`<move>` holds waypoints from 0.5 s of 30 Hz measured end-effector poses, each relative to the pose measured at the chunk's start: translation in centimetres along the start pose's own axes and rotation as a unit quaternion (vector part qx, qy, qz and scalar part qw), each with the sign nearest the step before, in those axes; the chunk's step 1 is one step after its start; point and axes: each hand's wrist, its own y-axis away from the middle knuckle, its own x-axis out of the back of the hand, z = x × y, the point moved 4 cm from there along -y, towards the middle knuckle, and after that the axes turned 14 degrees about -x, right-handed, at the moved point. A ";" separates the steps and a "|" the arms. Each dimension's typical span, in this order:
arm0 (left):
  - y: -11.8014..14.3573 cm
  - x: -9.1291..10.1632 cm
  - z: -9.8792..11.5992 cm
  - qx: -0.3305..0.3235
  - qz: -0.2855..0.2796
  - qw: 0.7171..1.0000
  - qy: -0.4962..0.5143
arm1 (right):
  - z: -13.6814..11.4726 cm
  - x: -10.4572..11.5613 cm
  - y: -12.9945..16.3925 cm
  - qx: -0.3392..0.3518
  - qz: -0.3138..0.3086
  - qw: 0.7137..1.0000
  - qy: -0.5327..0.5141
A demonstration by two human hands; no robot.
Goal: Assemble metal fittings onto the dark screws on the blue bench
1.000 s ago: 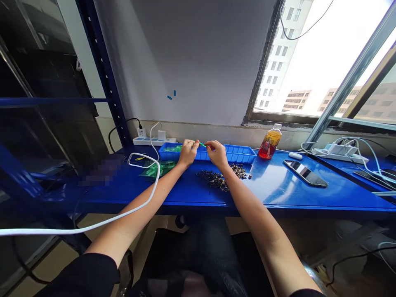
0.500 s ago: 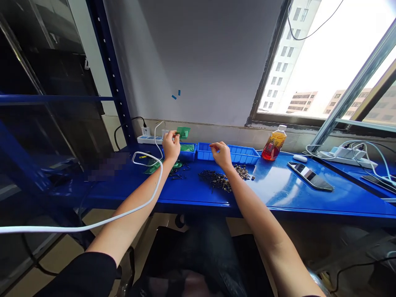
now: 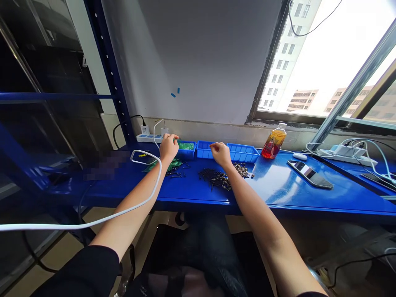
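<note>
My left hand [image 3: 168, 147] reaches to the left rim of a small blue bin [image 3: 187, 155] that holds green bags [image 3: 185, 145]. Its fingertips are closed on the green bag at the bin's edge. My right hand [image 3: 220, 152] hovers with loosely curled fingers and holds nothing. It sits in front of a longer blue tray [image 3: 243, 153]. Just below that wrist lies a pile of dark screws [image 3: 215, 179], with a smaller pile of brass-coloured parts [image 3: 241, 169] beside it. More green bags [image 3: 165, 166] lie on the blue bench [image 3: 278, 194] under my left wrist.
An orange drink bottle [image 3: 274, 142], a phone [image 3: 309, 174] and a white power strip with cables [image 3: 342, 155] are to the right. Another power strip [image 3: 148, 138] sits by the wall. A white cable [image 3: 136, 206] runs over my left arm. Blue shelving [image 3: 107, 70] stands at left.
My left hand carried the green bag left from between both hands, lifted it over the small bin, then lowered it to the bin. My right hand let go and stayed near the tray.
</note>
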 end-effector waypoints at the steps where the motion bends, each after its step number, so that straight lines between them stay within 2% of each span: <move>1: 0.1 0.0 -0.1 0.003 -0.023 0.999 -0.024 | 0.0 0.0 0.0 -0.003 -0.003 1.000 0.001; 4: 0.1 -0.3 -0.4 -0.005 -0.068 0.995 -0.071 | -0.2 0.3 0.0 -0.007 -0.001 1.000 -0.007; 8: -0.1 -1.3 -0.9 -0.024 -0.063 0.995 -0.072 | -0.2 1.1 -0.1 0.009 0.033 0.998 -0.052; 12: -0.4 -1.8 -1.7 -0.030 -0.019 0.999 -0.028 | 0.1 2.3 -1.0 -0.008 0.056 0.993 -0.100; 15: -0.1 -0.6 -1.6 -0.047 0.051 0.998 0.004 | 0.3 4.7 -0.9 -0.034 0.102 0.982 -0.157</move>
